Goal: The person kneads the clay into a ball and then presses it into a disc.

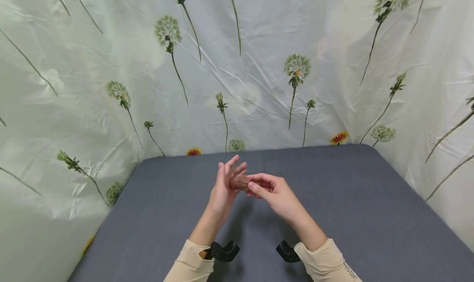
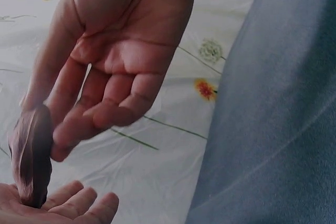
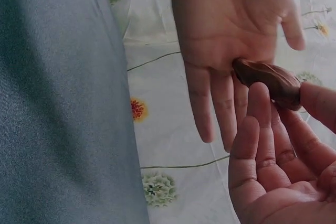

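Observation:
A small brown elongated piece [image 1: 240,182] with a ridged, wrinkled surface is between the two hands; its exact kind cannot be told. My right hand [image 1: 275,195] pinches one end of it between thumb and fingers. The other end of the brown piece [image 3: 270,80] touches the palm side of my left hand [image 1: 223,188], near the base of the fingers. That left hand is held upright with its fingers extended and spread. In the left wrist view, the ridges along the brown piece [image 2: 31,156] show clearly. Both hands are raised above the table.
A grey-blue table [image 1: 166,216] spreads beneath the hands. Behind and beside it hangs a pale, shiny curtain [image 1: 252,80] printed with dandelions and other flowers. A black wrist camera [image 1: 225,251] is on the left wrist, another black camera [image 1: 288,252] on the right.

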